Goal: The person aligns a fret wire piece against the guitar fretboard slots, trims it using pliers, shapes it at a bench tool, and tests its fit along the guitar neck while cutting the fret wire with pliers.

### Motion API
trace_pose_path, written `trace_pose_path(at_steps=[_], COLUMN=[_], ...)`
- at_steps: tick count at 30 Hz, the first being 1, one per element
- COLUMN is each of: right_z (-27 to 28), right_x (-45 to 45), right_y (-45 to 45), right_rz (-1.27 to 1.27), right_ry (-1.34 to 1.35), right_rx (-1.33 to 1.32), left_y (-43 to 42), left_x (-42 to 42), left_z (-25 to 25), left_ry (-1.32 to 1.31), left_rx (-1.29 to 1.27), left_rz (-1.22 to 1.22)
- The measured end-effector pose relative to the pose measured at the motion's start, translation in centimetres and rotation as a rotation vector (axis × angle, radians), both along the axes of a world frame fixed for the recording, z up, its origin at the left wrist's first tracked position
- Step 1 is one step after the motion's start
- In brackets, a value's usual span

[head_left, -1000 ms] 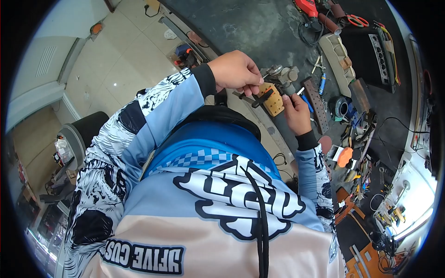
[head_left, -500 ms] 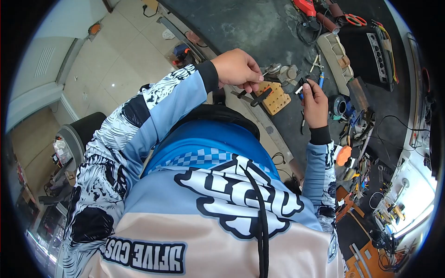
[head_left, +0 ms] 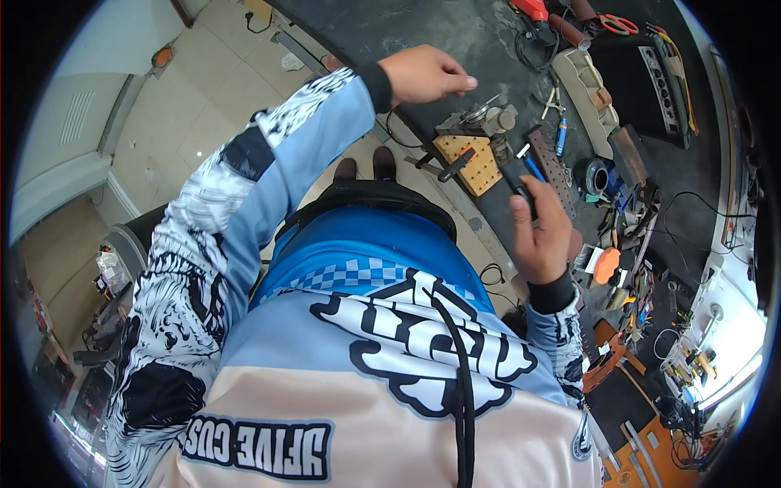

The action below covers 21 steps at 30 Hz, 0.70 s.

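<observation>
My left hand (head_left: pixel 427 75) is over the dark bench, thumb and fingertips pressed together; whatever they pinch is too small to see. Just below it sits a metal clamp-like device (head_left: pixel 488 120) with round parts. Beside that lies a yellow block (head_left: pixel 476 167) with rows of holes, a black bar clamp (head_left: pixel 457 165) across its left part. My right hand (head_left: pixel 541 232) is right of the block, with a slim black tool (head_left: pixel 525 190) between thumb and fingers. A blue tool with a white tip (head_left: pixel 534 167) lies beyond the fingers, beside a brown perforated strip (head_left: pixel 551 169).
Blue pen-like tool (head_left: pixel 561 137), beige holder (head_left: pixel 587 102) and black box (head_left: pixel 639 85) stand farther right. Red-handled scissors (head_left: pixel 618 24) are at the back. An orange knob (head_left: pixel 607 265) and cluttered hand tools lie right of my right hand. The bench edge runs along the tiled floor (head_left: pixel 244 89).
My left hand has moved up, away from the yellow block and metal device. My right hand went right and up, then came back down toward me. The blue white-tipped tool now lies apart from it.
</observation>
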State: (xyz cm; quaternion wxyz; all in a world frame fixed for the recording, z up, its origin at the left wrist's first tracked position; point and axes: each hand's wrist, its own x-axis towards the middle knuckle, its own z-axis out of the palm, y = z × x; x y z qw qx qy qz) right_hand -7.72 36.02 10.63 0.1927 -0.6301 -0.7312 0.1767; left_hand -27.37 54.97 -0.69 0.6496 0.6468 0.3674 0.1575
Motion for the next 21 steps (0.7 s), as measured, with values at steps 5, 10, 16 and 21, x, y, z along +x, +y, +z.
trace_pose_path(at_steps=[5,10,16,21], right_z=[-2.5,-9.4,-9.8,-10.1], right_x=[-1.1,-0.2,0.4,0.2], right_y=[-1.7,-0.7,-0.8,-0.7], right_rz=[0.011,-0.157,-0.200,-0.277], right_ry=[0.115,0.113,0.143,0.078], right_rx=[-0.094,-0.149,-0.156,-0.178], left_y=[1.6,2.4,2.1,2.2], left_x=[3.1,3.9,3.9,4.2], left_z=[1.5,2.1,1.8,2.1], left_ry=[0.039,0.025,0.015,-0.052], left_rx=[-0.011,0.046,-0.119,-0.156], left_rz=[-0.207,-0.260,-0.298,-0.268])
